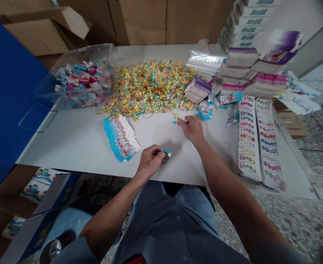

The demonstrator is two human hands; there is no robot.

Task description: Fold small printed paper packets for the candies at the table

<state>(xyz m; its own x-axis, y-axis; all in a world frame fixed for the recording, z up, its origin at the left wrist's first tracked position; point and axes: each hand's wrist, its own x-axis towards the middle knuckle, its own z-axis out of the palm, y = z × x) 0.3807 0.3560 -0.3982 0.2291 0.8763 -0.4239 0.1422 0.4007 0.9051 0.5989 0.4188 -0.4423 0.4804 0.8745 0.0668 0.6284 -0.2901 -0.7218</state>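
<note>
The left hand (152,158) pinches a small blue, white and dark cardboard carton (166,156) between thumb and fingers, just above the white tabletop (68,137) near its front edge. The carton's visible end points to the right, away from the palm, with its blue edge on the far side; the fingers cover the rest, so its full long axis cannot be told.

The right hand (191,128) reaches forward and left, its fingers loosely bent and partly spread. Its leading fingertip is at a few small yellow and blue wrapped pieces (175,120); whether it grips any cannot be told.

Left of the left hand lies an overlapping row of flat blue-and-white printed cartons (123,138), its long axis running from far left to near right, blue ends facing left. Beyond both hands spreads a wide heap of glittering yellow, orange and blue wrapped pieces (153,86). At its left, a clear plastic bin (44,91) holds pink, blue and white small packs (86,77). To the right, 2 long white strips with rows of coloured round prints (249,143) lie side by side, long axes running front to back.
</note>
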